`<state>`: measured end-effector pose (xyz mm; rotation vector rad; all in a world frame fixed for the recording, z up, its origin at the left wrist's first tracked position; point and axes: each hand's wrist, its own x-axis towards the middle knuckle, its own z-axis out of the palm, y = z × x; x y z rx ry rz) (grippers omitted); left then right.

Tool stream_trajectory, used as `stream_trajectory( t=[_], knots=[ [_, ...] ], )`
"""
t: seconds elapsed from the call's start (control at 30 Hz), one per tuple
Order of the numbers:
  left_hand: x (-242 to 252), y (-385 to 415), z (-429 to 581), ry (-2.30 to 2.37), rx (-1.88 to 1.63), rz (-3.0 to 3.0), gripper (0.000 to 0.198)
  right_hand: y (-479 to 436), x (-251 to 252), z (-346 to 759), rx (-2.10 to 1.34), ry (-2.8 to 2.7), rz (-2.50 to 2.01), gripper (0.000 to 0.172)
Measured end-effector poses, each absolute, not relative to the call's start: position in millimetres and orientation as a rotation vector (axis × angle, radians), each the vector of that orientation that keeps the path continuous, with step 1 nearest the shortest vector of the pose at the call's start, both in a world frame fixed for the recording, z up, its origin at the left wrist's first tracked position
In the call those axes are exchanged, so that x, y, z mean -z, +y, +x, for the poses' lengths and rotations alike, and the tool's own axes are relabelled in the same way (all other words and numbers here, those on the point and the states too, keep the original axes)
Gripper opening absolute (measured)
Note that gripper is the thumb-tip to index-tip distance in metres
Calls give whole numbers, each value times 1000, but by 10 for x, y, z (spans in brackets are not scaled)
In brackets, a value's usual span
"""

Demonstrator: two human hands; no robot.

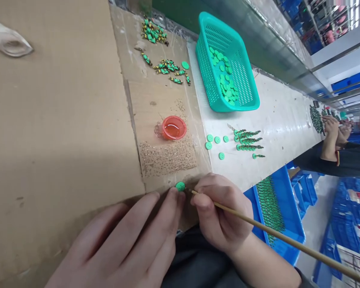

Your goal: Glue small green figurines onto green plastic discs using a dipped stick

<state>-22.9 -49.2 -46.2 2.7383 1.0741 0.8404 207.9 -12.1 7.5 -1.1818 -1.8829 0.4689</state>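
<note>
At the near edge of the cardboard, my left hand (138, 240) pinches a small round green disc (180, 186) with tiny holes at its fingertips. My right hand (225, 212) is closed around a long thin wooden stick (282, 236), whose tip points at the disc with a small gap. Whatever is on the tip is too small to make out. Beyond both hands stands a small red cup (174, 128) of clear amber liquid. Many tiny brownish pieces (168, 158) lie scattered on the board beside it.
A teal basket (253, 90) holds green discs. Loose discs (217, 139) and rows of green-and-dark pieces (249, 140) lie on the white table. Green, yellow and black pieces (166, 66) sit farther back. A blue tray (297, 240) is at right; a co-worker (333, 156) works beyond.
</note>
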Motion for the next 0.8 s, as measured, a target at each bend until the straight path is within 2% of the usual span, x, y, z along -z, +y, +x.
stream_trajectory(
  t=[0.5, 0.8],
  knots=[
    [542, -676, -177, 1039, -888, 2557, 55, -77, -67, 2070, -481, -1888, -1107, 10],
    [420, -477, -202, 1084, -933, 2655, 42, 105, -224, 2044, -370, -1770, -1074, 12]
  ],
)
